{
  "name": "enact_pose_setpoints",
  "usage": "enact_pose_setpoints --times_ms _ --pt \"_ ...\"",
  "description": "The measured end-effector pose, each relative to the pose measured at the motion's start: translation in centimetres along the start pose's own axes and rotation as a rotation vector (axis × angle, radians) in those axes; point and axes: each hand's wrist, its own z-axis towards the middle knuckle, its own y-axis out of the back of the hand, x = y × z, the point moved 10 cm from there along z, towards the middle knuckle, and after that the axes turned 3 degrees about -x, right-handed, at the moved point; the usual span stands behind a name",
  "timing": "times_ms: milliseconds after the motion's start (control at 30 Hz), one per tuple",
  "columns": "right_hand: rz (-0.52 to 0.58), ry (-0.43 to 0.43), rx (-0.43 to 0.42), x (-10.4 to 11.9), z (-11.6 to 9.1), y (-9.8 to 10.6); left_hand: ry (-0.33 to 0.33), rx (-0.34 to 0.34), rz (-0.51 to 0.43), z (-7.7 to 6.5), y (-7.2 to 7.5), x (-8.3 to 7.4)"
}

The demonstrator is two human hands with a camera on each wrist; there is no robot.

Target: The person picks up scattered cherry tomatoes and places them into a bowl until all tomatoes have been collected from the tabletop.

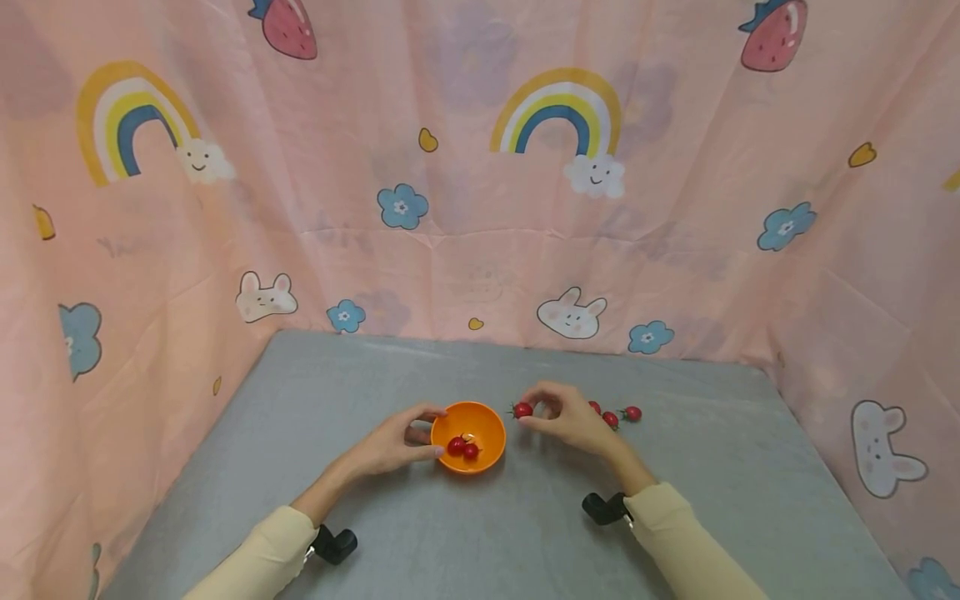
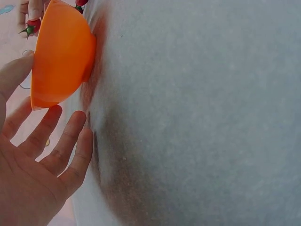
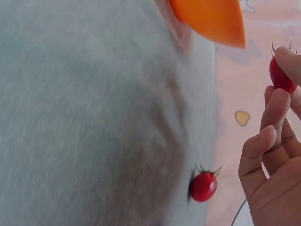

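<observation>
An orange bowl stands on the table with two cherry tomatoes inside. At its left side, my left hand touches the rim with spread, nearly straight fingers; in the left wrist view the thumb and fingertips meet the bowl. To the right of the bowl, my right hand pinches a red cherry tomato between thumb and fingers, its green stem end towards the bowl. The right wrist view shows that tomato held above the table.
Several more cherry tomatoes lie on the grey table to the right of my right hand, one partly hidden behind it. A pink printed curtain encloses the back and sides. A black wrist device sticks out from each sleeve.
</observation>
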Motion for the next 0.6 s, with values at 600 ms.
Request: enact_pose_setpoints --times_ms 600 --pt "0.012 -0.028 0.112 1.0 0.7 -3.5 -0.003 0.002 -0.001 0.0 0.0 0.0"
